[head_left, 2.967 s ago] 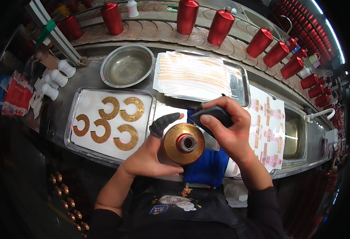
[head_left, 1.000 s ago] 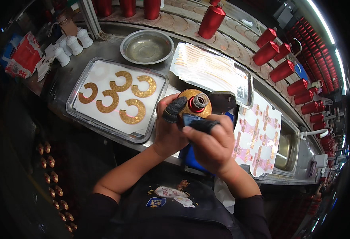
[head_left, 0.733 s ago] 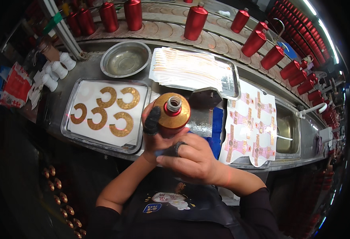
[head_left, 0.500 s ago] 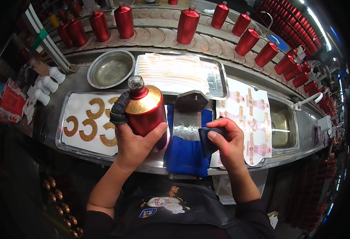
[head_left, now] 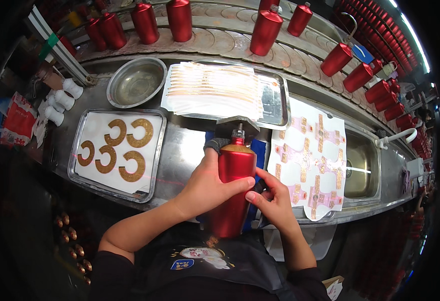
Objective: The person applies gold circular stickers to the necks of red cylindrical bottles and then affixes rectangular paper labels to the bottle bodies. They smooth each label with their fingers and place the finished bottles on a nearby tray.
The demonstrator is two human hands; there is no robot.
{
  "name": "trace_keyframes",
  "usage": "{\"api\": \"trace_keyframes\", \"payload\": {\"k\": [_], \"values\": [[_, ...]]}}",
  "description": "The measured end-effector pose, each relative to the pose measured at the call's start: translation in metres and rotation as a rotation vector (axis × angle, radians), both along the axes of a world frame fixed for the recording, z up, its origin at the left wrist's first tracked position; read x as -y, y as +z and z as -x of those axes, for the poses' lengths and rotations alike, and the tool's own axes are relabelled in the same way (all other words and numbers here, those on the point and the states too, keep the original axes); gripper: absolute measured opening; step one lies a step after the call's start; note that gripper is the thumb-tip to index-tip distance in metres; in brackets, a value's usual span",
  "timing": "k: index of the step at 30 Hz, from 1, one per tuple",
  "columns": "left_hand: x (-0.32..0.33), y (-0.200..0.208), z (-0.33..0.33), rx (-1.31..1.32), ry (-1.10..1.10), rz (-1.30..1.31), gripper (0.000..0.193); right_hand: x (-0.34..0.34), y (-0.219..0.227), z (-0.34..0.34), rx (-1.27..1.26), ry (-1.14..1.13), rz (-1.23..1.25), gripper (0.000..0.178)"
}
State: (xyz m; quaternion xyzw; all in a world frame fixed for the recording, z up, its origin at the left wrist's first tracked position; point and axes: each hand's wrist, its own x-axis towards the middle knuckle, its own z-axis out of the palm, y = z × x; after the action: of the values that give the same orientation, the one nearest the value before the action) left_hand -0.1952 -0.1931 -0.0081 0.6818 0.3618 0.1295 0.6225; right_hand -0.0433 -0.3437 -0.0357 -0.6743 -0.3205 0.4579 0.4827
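Observation:
A red metallic bottle [head_left: 237,188] with a gold shoulder and clear glass neck is in front of me, its neck pointing away, over a blue cloth-padded metal stand [head_left: 263,150]. My left hand [head_left: 215,180] wraps round it from the left, thumb across its front; dark covering shows on the fingers at the shoulder. Against the bottle's right side is my right hand [head_left: 274,196], fingers curled and thumb bent toward the bottle. What it holds, if anything, is hidden. The metal plate [head_left: 237,127] of the stand rises behind the bottle's neck.
Left lies a tray [head_left: 157,165] with gold C-shaped labels [head_left: 105,159]; a metal bowl [head_left: 136,83] stands behind it. Strip labels [head_left: 212,85] are on a far tray [head_left: 278,95]. Pink-and-gold label sheets [head_left: 315,165] lie beside the sink [head_left: 358,175]. Red bottles [head_left: 266,32] stand on a conveyor [head_left: 215,47].
My left hand has brought the bottle right, over the blue-padded stand. My right hand has come to its side; the dark flat piece it held no longer shows clearly. Conveyor bottles have shifted right.

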Motion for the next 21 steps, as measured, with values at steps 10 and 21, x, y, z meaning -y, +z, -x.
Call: {"api": "trace_keyframes", "payload": {"k": [10,21], "values": [[-0.008,-0.002,-0.013,-0.150,-0.025,-0.102,0.081,-0.011,-0.011,-0.008,-0.152,0.030,-0.103,0.070],[-0.160,-0.053,0.039,-0.085,0.623,-0.640,0.046,-0.005,0.000,-0.016,-0.071,-0.093,-0.085,0.056]]}}
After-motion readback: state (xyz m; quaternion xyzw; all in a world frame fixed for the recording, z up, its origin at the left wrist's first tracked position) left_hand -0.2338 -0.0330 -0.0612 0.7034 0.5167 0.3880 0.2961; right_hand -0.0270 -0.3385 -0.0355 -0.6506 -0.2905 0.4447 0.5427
